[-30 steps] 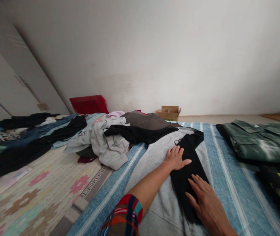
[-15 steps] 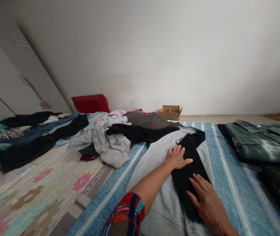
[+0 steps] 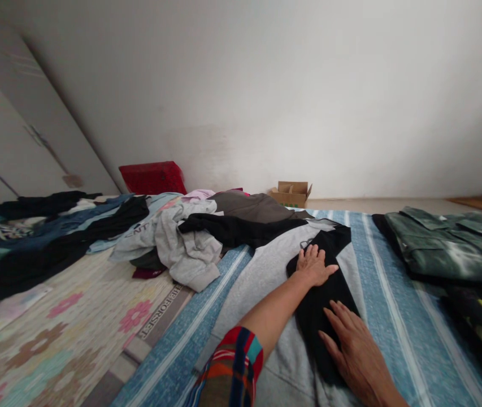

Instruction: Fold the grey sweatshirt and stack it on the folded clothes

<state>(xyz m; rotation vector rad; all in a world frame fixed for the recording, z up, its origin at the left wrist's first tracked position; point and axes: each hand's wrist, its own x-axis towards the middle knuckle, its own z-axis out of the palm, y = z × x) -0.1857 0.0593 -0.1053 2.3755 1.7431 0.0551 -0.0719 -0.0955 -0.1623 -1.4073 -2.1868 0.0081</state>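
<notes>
Pressing black sleeve (image 3: 321,316) flat on gray sweatshirt (image 3: 261,282): L hand (image 3: 315,267) and R hand (image 3: 353,356) both open, fingers (image 3: 313,254) spread wide, gripping nothing.

Catalogued: black garment (image 3: 323,322), grey garment (image 3: 261,299), blue-and-white striped cover (image 3: 393,345), mottled green shirt (image 3: 448,243), red-and-teal plaid cuff (image 3: 232,364), pink-flowered mat (image 3: 66,333).

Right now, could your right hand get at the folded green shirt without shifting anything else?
Probably yes. The right hand rests on the black fabric, and only the open blue striped mat seems to lie between it and the green shirt. Nothing stands in the way.
</notes>
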